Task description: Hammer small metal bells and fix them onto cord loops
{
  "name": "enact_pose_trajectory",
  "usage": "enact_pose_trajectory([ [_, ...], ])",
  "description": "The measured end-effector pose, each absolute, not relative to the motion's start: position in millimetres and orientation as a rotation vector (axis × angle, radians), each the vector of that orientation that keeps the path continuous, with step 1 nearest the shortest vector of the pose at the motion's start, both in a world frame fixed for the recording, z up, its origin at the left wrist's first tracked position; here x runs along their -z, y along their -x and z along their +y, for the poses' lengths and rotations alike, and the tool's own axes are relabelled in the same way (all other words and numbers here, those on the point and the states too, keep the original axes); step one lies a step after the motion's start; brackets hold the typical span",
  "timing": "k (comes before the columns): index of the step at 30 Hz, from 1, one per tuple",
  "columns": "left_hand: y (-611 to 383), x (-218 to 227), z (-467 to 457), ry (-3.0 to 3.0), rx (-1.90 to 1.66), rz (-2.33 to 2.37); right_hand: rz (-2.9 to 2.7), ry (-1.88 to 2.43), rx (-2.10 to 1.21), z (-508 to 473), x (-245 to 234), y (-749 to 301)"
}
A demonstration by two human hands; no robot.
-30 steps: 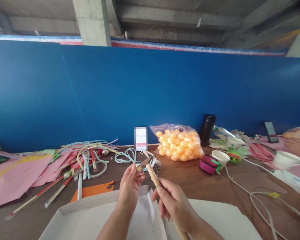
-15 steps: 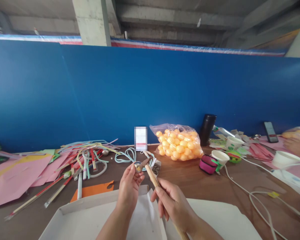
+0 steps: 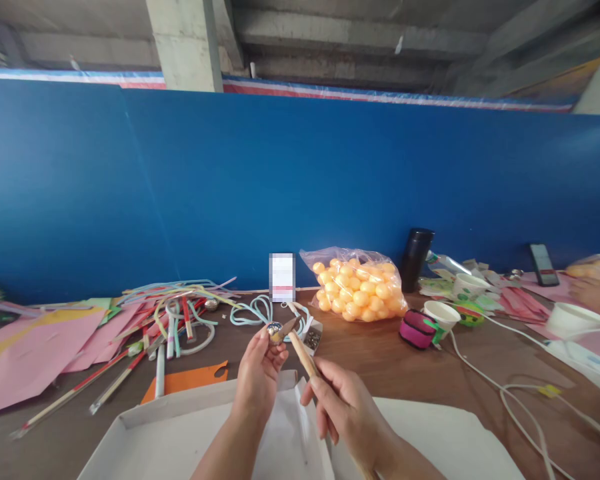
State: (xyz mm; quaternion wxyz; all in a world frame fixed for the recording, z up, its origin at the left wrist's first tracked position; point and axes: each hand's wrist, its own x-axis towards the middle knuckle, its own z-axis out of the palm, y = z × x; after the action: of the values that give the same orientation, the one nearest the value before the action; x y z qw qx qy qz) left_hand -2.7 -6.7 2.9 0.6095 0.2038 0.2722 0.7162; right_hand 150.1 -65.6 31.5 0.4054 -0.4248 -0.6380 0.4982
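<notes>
Brown table (image 3: 395,367), busy with craft bits. Nearest: shallow white tray (image 3: 173,405). Over its right part, right hand (image 3: 347,405), fingers wrapped round the wooden handle of a hammer (image 3: 306,357), dark head pointing up and away. Left hand (image 3: 258,381), just past the tray's far edge, thumb and fingers pinching a metal ball (image 3: 275,331), lifted off the table. Hammer head right beside ball; touching or not, cannot tell. Step in hand, my reading: setting hammer head to ball. Next move would call for a firm pinch, fingertips clear, a short controlled stroke. Just beyond: small box of metal bits (image 3: 313,337), pale blue cord (image 3: 253,315). Farther: bag of orange balls (image 3: 357,293). Behind: blue panel (image 3: 300,173), concrete pillar (image 3: 185,47).
</notes>
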Motion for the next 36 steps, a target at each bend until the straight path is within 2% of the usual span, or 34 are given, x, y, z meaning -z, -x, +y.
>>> enact_pose_trajectory([
  [16, 1.6, -4.5, -7.8, -0.516, -1.656, 0.662, -1.585, 1.082, -1.269, -62.4, -28.2, -150.7],
  [21, 1.9, -5.6, -9.8, -0.506, -1.661, 0.678, -1.537, 1.121, -1.157, -55.1, -38.5, -166.3],
  [25, 2.1, -3.6, -9.0, -0.516, -1.633, 0.709, -1.546, 1.448, -0.931, -40.3, -40.2, -189.8],
  [30, 1.8, -2.9, -8.1, -0.528, -1.618, 0.733, -1.788, 1.972, -0.409, -24.1, -28.1, -213.7],
  [36, 2.6, -1.2, -7.9, -0.536, -1.604, 0.761, -1.957, 2.176, -0.349, -22.6, -17.9, -217.9],
])
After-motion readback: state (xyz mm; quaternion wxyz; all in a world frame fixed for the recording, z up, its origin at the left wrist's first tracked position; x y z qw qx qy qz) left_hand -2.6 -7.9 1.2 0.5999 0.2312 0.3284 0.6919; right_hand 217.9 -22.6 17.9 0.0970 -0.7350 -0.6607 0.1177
